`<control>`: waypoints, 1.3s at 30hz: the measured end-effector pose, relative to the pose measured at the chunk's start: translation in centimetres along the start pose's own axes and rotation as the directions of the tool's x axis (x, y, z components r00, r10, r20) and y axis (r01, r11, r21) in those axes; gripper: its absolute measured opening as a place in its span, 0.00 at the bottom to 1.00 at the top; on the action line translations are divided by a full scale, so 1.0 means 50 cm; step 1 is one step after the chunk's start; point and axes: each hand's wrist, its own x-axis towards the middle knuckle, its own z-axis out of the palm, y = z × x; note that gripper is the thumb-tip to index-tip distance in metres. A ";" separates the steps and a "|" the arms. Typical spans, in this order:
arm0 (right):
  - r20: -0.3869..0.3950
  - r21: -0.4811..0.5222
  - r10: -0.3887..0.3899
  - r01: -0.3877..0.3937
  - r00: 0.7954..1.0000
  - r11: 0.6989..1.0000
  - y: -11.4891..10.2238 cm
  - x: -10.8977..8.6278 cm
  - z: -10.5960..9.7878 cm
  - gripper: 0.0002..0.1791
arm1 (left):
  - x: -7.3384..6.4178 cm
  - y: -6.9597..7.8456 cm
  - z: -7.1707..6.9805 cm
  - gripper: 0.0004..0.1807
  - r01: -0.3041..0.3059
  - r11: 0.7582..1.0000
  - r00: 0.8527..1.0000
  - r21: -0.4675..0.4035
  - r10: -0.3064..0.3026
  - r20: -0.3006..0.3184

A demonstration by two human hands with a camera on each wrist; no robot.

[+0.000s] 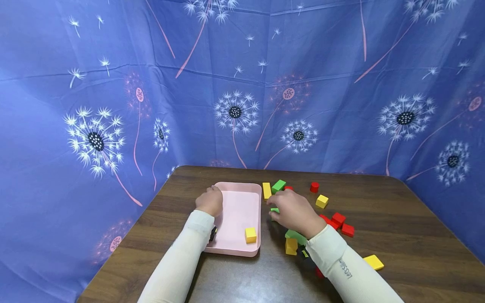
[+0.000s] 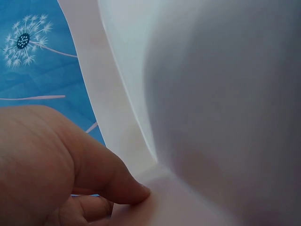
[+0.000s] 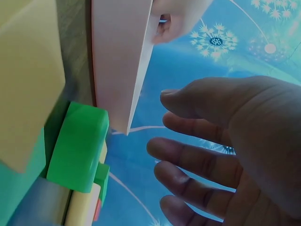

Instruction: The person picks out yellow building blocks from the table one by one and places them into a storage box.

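- Hours are read from the middle of the tray in the head view, twelve lying toward the far edge.
- The tabletop [image 1: 409, 219] is dark brown wood grain with rounded far corners; at six o'clock a pale sheen lies across it.
- A blue cloth [image 1: 333, 97] stands behind the table from nine through twelve to three, creased by fold lines and printed with white and pink dandelions; a large white one [image 1: 96, 141] sits at ten.
- The pink tray [image 1: 235, 210] rests on the table, left of centre, with a yellow cube [image 1: 250, 235] inside between four and five.
- The left hand [image 1: 210, 201], at ten, grips the tray's wall, thumb pressed to the inner face.
- The right hand [image 1: 295, 210], at three, hangs near the blocks with fingers relaxed and spread apart.
- Beyond it lie a yellow slab [image 1: 267, 191] between one and two, a green block [image 1: 278, 186] at two, and a red cylinder [image 1: 314, 187] between two and three.
- Red blocks [image 1: 338, 218] cluster at three; a yellow block [image 1: 373, 262] lies well apart between three and four, near the right sleeve [image 1: 352, 269], which is white with dark lettering.
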 end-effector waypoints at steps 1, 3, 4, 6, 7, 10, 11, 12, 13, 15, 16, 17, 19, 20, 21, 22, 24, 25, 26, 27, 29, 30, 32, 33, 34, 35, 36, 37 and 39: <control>0.000 -0.001 0.003 -0.003 1.000 1.000 0.003 0.001 0.000 0.14 | 0.000 -0.001 0.000 0.36 -0.002 1.000 1.000 0.003 0.002 -0.001; -0.002 -0.005 0.007 -0.007 1.000 1.000 0.008 0.002 -0.003 0.14 | 0.001 -0.002 0.000 0.35 -0.006 1.000 1.000 0.009 0.006 -0.007; 0.002 -0.006 0.011 -0.011 1.000 1.000 0.010 0.003 -0.004 0.14 | 0.002 -0.003 0.000 0.35 -0.007 1.000 1.000 0.010 0.007 -0.011; 0.004 -0.006 0.018 -0.018 1.000 1.000 0.014 0.003 -0.008 0.13 | 0.003 -0.003 0.001 0.35 -0.007 1.000 1.000 0.010 0.007 -0.015; 0.003 -0.008 0.019 -0.019 1.000 1.000 0.016 0.003 -0.009 0.13 | 0.004 -0.003 0.001 0.35 -0.006 1.000 1.000 0.010 0.006 -0.017; -0.002 -0.011 0.025 -0.025 1.000 1.000 0.021 0.002 -0.011 0.14 | 0.002 -0.002 0.001 0.35 -0.002 1.000 1.000 0.008 0.002 -0.011; -0.005 -0.012 0.026 -0.026 1.000 1.000 0.022 0.002 -0.011 0.14 | 0.002 -0.001 0.000 0.35 0.000 1.000 1.000 0.007 0.000 -0.006; -0.007 -0.011 0.026 -0.026 1.000 1.000 0.024 0.001 -0.011 0.15 | 0.001 -0.001 0.000 0.35 0.003 1.000 1.000 0.007 -0.003 -0.001; -0.007 -0.009 0.027 -0.027 1.000 1.000 0.026 0.001 -0.010 0.15 | -0.001 0.000 -0.001 0.35 0.005 1.000 1.000 0.007 -0.005 0.003; -0.011 -0.001 0.022 -0.023 1.000 1.000 0.028 0.000 -0.010 0.14 | -0.002 0.000 -0.002 0.35 0.009 1.000 1.000 0.008 -0.009 0.012; -0.014 0.001 0.020 -0.020 1.000 1.000 0.029 -0.001 -0.011 0.14 | -0.003 0.000 -0.003 0.35 0.010 1.000 1.000 0.007 -0.010 0.015; -0.018 0.004 0.017 -0.017 1.000 1.000 0.031 -0.002 -0.011 0.13 | -0.003 0.001 -0.003 0.35 0.011 1.000 1.000 0.006 -0.011 0.017; -0.029 0.010 0.015 -0.015 0.999 1.000 0.034 -0.003 -0.013 0.12 | -0.003 0.001 -0.004 0.35 0.010 1.000 1.000 0.004 -0.010 0.018; -0.033 0.012 0.016 -0.016 0.999 1.000 0.035 -0.004 -0.014 0.12 | -0.003 0.001 -0.004 0.35 0.009 1.000 1.000 0.004 -0.009 0.018; -0.035 0.013 0.019 -0.019 0.999 1.000 0.037 -0.005 -0.016 0.12 | -0.003 0.001 -0.003 0.35 0.007 1.000 1.000 0.004 -0.007 0.017; -0.038 0.012 0.022 -0.021 0.999 1.000 0.040 -0.005 -0.016 0.12 | -0.002 0.001 -0.003 0.36 0.006 1.000 1.000 0.005 -0.006 0.016; -0.041 0.012 0.029 -0.028 0.999 1.000 0.044 -0.005 -0.018 0.12 | -0.001 0.001 -0.002 0.36 0.004 1.000 1.000 0.008 -0.005 0.012; -0.039 0.010 0.035 -0.035 0.999 0.999 0.047 -0.005 -0.018 0.12 | 0.000 0.000 -0.002 0.36 0.004 1.000 1.000 0.009 -0.004 0.009; -0.035 0.007 0.041 -0.041 0.999 0.999 0.050 -0.005 -0.018 0.12 | 0.000 0.000 -0.001 0.36 0.003 1.000 1.000 0.009 -0.003 0.007; -0.033 0.006 0.045 -0.045 0.998 0.999 0.052 -0.004 -0.018 0.12 | 0.001 0.000 -0.001 0.36 0.002 1.000 1.000 0.010 -0.002 0.004; -0.028 0.010 0.053 -0.052 0.998 0.999 0.057 -0.004 -0.018 0.12 | 0.001 0.000 0.000 0.36 0.000 1.000 1.000 0.010 0.000 0.000; -0.026 0.011 0.056 -0.055 0.998 0.998 0.059 -0.003 -0.018 0.12 | 0.001 0.000 0.000 0.36 -0.001 1.000 1.000 0.011 0.001 -0.002; -0.021 0.015 0.064 -0.064 0.998 0.998 0.063 -0.004 -0.019 0.11 | 0.001 0.000 0.000 0.36 -0.002 1.000 1.000 0.012 0.002 -0.002; -0.020 0.016 0.066 -0.065 0.998 0.998 0.065 -0.004 -0.018 0.11 | 0.001 0.000 0.000 0.36 -0.003 1.000 1.000 0.012 0.003 -0.002; -0.019 0.015 0.068 -0.068 0.998 0.998 0.067 -0.004 -0.018 0.11 | 0.001 0.000 0.000 0.36 -0.003 1.000 1.000 0.013 0.003 -0.001; -0.018 0.011 0.071 -0.071 0.997 0.997 0.069 -0.004 -0.018 0.11 | 0.000 0.000 -0.001 0.36 -0.003 1.000 1.000 0.013 0.003 0.001; -0.019 0.009 0.072 -0.071 0.997 0.997 0.070 -0.004 -0.018 0.11 | 0.000 0.000 -0.001 0.36 -0.003 1.000 1.000 0.012 0.003 0.002; -0.022 0.005 0.072 -0.072 0.997 0.997 0.072 -0.004 -0.018 0.11 | 0.000 0.001 0.000 0.36 -0.003 1.000 1.000 0.012 0.003 0.004; -0.034 0.002 0.071 -0.070 0.997 0.998 0.074 -0.005 -0.019 0.10 | 0.000 0.001 0.000 0.36 -0.001 1.000 1.000 0.011 0.001 0.007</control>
